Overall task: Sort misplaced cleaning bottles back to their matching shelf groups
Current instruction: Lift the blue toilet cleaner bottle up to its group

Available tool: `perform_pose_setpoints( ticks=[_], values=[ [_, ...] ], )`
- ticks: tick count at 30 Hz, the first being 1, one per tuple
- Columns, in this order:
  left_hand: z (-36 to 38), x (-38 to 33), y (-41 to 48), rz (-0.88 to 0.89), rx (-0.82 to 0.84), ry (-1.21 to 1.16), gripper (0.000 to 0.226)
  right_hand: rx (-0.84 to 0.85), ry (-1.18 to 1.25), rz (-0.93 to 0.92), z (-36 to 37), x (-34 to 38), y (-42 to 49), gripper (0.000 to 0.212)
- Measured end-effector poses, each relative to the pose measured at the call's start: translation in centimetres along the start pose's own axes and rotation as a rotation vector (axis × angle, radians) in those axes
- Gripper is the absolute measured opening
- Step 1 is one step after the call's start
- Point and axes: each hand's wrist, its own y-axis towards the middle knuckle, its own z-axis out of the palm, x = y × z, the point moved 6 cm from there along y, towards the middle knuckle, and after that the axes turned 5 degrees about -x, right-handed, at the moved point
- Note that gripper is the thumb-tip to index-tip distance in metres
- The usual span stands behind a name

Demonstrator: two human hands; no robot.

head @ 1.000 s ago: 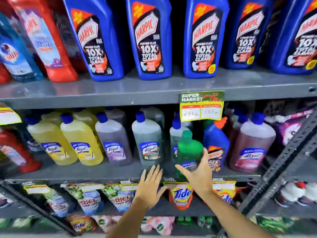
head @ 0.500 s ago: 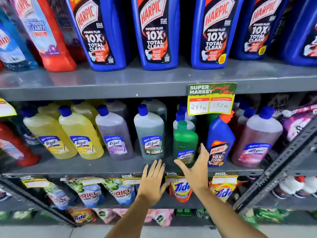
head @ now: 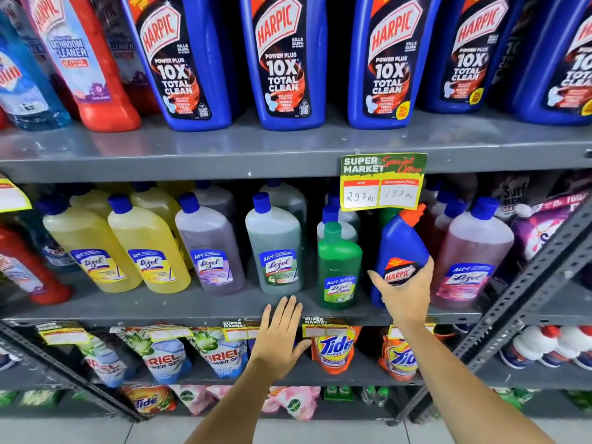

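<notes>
Nearest the camera, two bare forearms reached up toward the grey metal shelving. The left hand (head: 278, 334) hung flat with its fingers extended and lightly spread, clamped on nothing, its fingertips just at the front lip of the grey middle shelf (head: 192, 310), below the translucent grey-green Lizol bottle with a blue cap (head: 275, 248). The right hand (head: 402, 291) was farther in and wrapped around the lower body of the small blue plastic Harpic bottle with an angled orange-red cap (head: 402, 248), thumb to the left of the label and fingers curling round the right side. That bottle was the misplaced one: it stood among the Lizol floor cleaners, between the small opaque green Lizol bottle with a green cap (head: 339, 267) just to its left and the translucent pink Lizol bottle with a blue cap (head: 474, 254) just to its right, its long axis close to upright with the neck tipping toward the right. The yellow and green price tag (head: 383, 182) hung from the upper shelf edge directly above its cap. Beyond and above stood its matching group, the row of large blue Harpic bottles (head: 278, 59) on the grey upper shelf (head: 224, 149). The move ahead probably turned on that relation: the bottle needed drawing outward toward the person, clear of the tag and shelf edge, before rising, and the right hand was plainly the one placed for it.
</notes>
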Motion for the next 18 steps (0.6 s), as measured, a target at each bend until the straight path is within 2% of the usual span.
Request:
perform_pose_setpoints(
  ticks=[3, 8, 9, 11, 13, 15, 18],
  values=[
    [-0.2, -0.2, -0.3, 0.006, 0.030, 0.023, 0.078, -0.059, 0.021, 0.003, -0.5, -0.1, -0.3, 0.104],
    [-2.0, -1.3, -1.0, -0.042, 0.091, 0.034, 0.071, -0.056, 0.139, -0.032, -3.4, 0.2, -2.7, 0.097],
    [-3.3, -1.9, -1.1, -0.039, 0.026, -0.013, 0.066, -0.055, 0.161, -0.044, -4.3, 0.5, -3.3, 0.098],
    [-7.6, -3.4, -1.2, 0.014, -0.220, -0.175, 0.060, -0.059, 0.199, -0.078, -6.3, 1.5, -4.3, 0.104],
    [-13.5, -4.8, -0.6, 0.137, -0.470, -0.314, 0.057, -0.072, 0.230, -0.165, -9.0, 4.1, -4.4, 0.105],
    [-20.4, -5.7, 0.8, 0.256, -0.651, -0.314, 0.059, -0.099, 0.305, -0.273, -11.9, 8.1, -3.9, 0.095],
    [-29.9, -6.1, 3.4, 0.319, -0.818, -0.136, 0.059, -0.190, 0.428, -0.499, -16.6, 15.8, -2.7, 0.074]
  ],
)
